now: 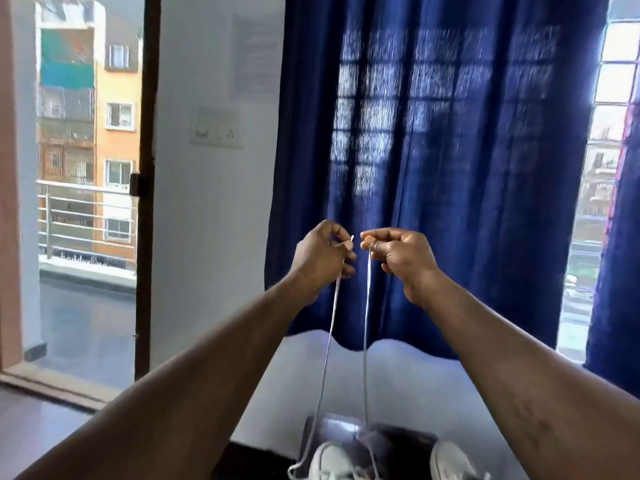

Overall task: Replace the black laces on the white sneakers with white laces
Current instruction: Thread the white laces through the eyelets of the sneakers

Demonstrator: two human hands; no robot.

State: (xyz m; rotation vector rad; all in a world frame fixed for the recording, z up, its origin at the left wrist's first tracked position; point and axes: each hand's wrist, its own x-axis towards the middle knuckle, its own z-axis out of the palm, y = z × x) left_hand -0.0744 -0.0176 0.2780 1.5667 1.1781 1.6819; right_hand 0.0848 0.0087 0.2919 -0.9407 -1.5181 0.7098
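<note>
Both arms are raised in front of the blue curtain. My left hand pinches one end of a white lace, its tip sticking out above the fingers. My right hand pinches the other end of the same lace, whose second strand hangs straight down. Both strands run down to a white sneaker at the bottom edge of the view. A second white sneaker stands to its right. No black laces are visible.
The sneakers stand on a dark box or mat on a white surface. A blue curtain covers a window behind. An open balcony door is at the left, with a white wall and switch plate.
</note>
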